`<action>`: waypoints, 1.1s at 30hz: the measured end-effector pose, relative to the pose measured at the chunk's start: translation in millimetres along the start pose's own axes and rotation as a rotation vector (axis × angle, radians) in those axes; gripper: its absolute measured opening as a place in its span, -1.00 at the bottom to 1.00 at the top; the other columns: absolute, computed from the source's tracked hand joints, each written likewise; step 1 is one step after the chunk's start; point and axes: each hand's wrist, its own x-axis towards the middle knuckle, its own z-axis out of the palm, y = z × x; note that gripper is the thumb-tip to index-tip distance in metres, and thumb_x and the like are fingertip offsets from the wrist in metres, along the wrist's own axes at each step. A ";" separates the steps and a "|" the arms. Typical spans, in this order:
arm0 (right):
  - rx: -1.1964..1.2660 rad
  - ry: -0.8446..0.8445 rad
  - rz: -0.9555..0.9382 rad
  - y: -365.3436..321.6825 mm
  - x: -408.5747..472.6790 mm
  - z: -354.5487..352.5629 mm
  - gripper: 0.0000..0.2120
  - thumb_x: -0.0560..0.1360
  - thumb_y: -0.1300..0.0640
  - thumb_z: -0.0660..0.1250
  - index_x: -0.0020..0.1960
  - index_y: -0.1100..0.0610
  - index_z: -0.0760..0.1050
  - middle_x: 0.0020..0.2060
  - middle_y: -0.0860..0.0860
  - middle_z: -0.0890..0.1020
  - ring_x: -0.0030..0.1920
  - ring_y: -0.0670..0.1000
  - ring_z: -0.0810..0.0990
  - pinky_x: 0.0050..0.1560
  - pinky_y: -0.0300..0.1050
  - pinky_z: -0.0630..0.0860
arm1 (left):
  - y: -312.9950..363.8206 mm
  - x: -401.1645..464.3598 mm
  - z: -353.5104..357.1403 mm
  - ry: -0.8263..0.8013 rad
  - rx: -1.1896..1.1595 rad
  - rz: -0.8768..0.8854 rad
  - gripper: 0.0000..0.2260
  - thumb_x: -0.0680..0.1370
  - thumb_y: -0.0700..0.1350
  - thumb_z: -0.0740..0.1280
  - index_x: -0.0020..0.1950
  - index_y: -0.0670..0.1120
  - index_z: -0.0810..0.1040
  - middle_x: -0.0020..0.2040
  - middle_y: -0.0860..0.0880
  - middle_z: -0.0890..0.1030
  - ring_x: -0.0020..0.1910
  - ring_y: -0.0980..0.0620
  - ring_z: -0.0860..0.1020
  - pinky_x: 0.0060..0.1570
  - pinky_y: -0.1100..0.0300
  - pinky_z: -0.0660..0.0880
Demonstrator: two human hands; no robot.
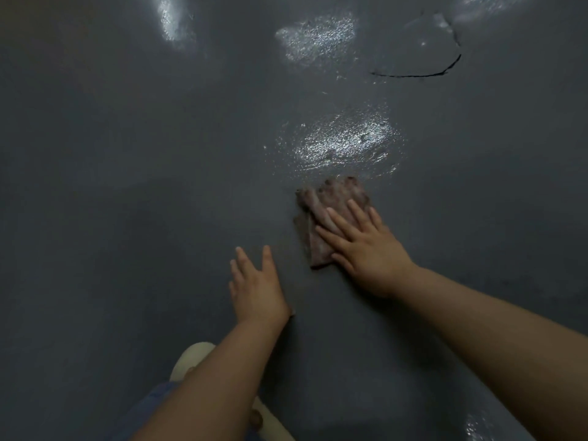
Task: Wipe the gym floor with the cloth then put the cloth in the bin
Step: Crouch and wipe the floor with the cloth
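Flatly, right hand (366,249) on crumpled brownish cloth (331,211)

A: What kind of place are we in?
B: Indoors, dimly lit. A dark grey textured floor (127,154) fills the whole frame, the coated or rubbery sort a gym has.
A: Any more clues?
B: Overhead lights glare off a wet patch (343,141) at centre, and a crack (416,74) curls through the surface at upper right

Crumpled brownish cloth (327,214) lying flat on dark grey gym floor (127,186), just below wet sheen
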 end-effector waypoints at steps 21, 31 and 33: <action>0.013 -0.003 0.030 -51.9 -4.6 11.7 -0.54 0.51 -0.11 0.05 0.34 -0.02 0.43 0.33 0.11 0.48 0.31 0.33 0.42 0.19 0.34 0.36 | -9.9 13.5 5.0 -0.092 -0.082 0.050 0.06 0.37 -0.11 0.55 0.55 -0.02 -0.20 0.49 -0.32 -0.28 0.48 -0.39 -0.15 0.40 -0.18 0.13; 0.261 0.050 0.736 -70.2 35.6 -9.2 -0.42 0.63 -0.03 0.03 0.56 -0.02 -0.14 0.54 0.08 -0.20 0.49 0.28 -0.27 0.43 0.26 -0.23 | -12.8 17.0 10.4 -0.085 -0.131 0.073 0.01 0.40 -0.15 0.51 0.55 -0.02 -0.20 0.48 -0.32 -0.32 0.47 -0.38 -0.20 0.41 -0.20 0.07; 0.236 -0.039 0.581 -102.0 43.7 -7.3 -0.41 0.63 -0.05 0.03 0.56 -0.02 -0.17 0.53 0.09 -0.23 0.49 0.28 -0.29 0.43 0.26 -0.22 | -19.3 16.0 9.1 -0.088 -0.155 0.110 -0.04 0.42 -0.13 0.49 0.56 -0.03 -0.16 0.50 -0.28 -0.29 0.48 -0.35 -0.18 0.43 -0.16 0.06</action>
